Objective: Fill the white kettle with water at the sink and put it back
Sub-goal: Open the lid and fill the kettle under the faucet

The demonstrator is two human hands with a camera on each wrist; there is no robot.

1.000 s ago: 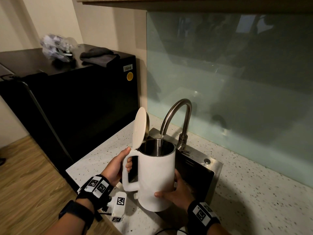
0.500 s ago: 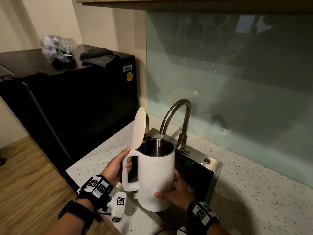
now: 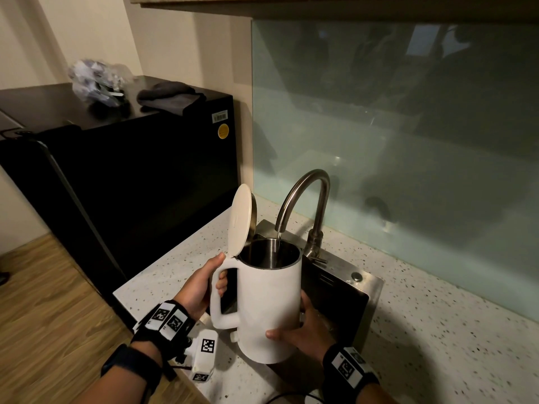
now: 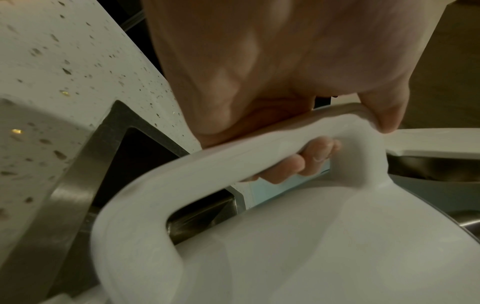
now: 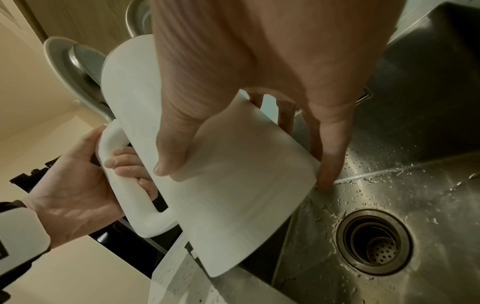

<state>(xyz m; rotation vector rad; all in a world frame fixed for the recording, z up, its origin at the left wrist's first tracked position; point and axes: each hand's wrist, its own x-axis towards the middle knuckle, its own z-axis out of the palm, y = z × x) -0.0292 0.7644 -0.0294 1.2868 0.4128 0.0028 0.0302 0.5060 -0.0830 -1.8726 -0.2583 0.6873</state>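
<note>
The white kettle (image 3: pixel 268 304) hangs in the air over the near left corner of the steel sink (image 3: pixel 370 290), its round lid (image 3: pixel 239 223) hinged upright. A thin stream of water falls from the curved steel tap (image 3: pixel 303 196) into its steel inside. My left hand (image 3: pixel 201 287) grips the kettle's handle (image 4: pixel 207 164), fingers curled through the loop. My right hand (image 3: pixel 303 330) cups the lower body of the kettle (image 5: pixel 233 185), thumb in front and fingers round the far side. The sink's drain (image 5: pixel 374 242) lies below, with drops around it.
A speckled white counter (image 3: pixel 437 330) surrounds the sink, with a green glass splashback (image 3: pixel 408 141) behind. A black fridge (image 3: pixel 140 176) stands at the left, carrying a dark cloth (image 3: pixel 172 97) and a plastic bag (image 3: pixel 96 80). A wooden floor (image 3: pixel 43 301) lies below left.
Hardly anything differs: both hands keep the kettle in the same place under the tap while the water runs.
</note>
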